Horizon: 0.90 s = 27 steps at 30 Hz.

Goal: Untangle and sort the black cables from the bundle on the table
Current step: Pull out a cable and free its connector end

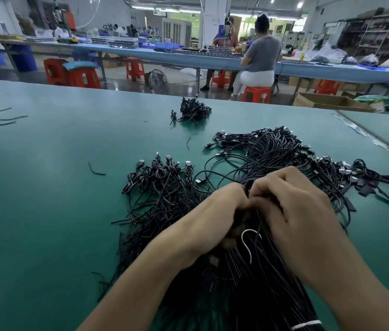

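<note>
With the left hand (pixel 222 206) and right hand (pixel 291 201) pinched close together on strands of the cable bundle (pixel 272 151) on the bench (pixel 45 211), teasing one cable free slowly, without yanking, seemed wisest.

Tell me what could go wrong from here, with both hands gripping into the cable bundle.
1. Left hand and right hand grip the bundle at one spot; a hard pull may tighten tangles.
2. The bundle overlaps the coiled cables beside it, so lifting may drag them along.
3. The white wire loop could snag strands.
</note>
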### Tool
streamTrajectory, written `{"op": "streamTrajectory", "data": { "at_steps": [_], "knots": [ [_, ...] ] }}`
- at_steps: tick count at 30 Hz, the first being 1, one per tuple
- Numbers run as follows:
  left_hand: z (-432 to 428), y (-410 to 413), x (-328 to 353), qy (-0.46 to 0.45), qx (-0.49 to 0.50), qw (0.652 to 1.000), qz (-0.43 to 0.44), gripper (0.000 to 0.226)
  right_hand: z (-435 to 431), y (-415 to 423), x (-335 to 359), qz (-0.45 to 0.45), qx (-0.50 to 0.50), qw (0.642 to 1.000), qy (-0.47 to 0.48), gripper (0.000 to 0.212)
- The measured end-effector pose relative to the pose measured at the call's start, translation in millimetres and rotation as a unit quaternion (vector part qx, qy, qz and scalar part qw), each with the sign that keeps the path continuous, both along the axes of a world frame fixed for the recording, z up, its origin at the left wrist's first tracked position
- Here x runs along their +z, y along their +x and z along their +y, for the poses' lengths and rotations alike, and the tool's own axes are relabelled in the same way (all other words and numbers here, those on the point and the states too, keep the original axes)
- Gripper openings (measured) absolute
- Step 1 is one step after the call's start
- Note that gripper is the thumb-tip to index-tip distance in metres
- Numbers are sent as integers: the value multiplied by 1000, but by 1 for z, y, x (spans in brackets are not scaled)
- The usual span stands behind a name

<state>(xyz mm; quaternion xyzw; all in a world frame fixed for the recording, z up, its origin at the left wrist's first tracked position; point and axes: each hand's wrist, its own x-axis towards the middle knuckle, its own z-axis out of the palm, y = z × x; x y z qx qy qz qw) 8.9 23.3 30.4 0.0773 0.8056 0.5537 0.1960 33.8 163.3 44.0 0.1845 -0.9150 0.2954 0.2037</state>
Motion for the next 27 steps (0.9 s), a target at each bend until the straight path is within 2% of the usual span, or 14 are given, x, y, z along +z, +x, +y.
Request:
{"op": "streamTrajectory", "data": {
  "at_steps": [2,4,6,9,10,12,14,16,18,19,20,22,24,27],
  "knots": [
    [-9,2,-3,168,-11,984,-50,26,6,-1,2,20,30,999,-13,18],
    [-19,3,0,265,-23,963,-30,22,10,-1,3,35,55,998,-23,19],
    [-25,5,-4,287,-40,957,10,22,10,-1,2,46,43,998,-32,17],
    [-20,-2,-2,274,3,958,91,31,3,-1,1,79,4,994,-69,20],
    [-18,-3,-3,256,23,958,128,24,0,-1,-1,70,-9,993,-96,22],
    [-15,-3,-6,222,61,955,189,8,-6,-2,-4,-12,-32,984,-172,19],
    [-15,-4,-7,222,81,948,212,12,-10,-5,-6,-160,-30,937,-309,19],
    [-17,-4,-8,233,81,947,207,20,-8,-6,-6,-311,15,837,-449,17],
    [-19,-2,-6,236,64,949,198,18,-5,-7,-3,-392,73,749,-530,8],
    [-19,-2,-4,239,61,950,193,16,-4,-7,-3,-399,89,733,-544,9],
    [-19,-2,-3,244,62,950,186,13,-3,-8,-3,-384,89,745,-538,8],
    [-20,-2,-2,247,75,951,170,12,-1,-9,-7,-289,49,835,-465,7],
    [-20,-2,-2,242,87,954,153,15,-1,-8,-10,-150,11,921,-359,16],
    [-21,-2,-3,260,96,955,107,15,1,-7,-11,2,6,982,-190,20]
  ]
}}
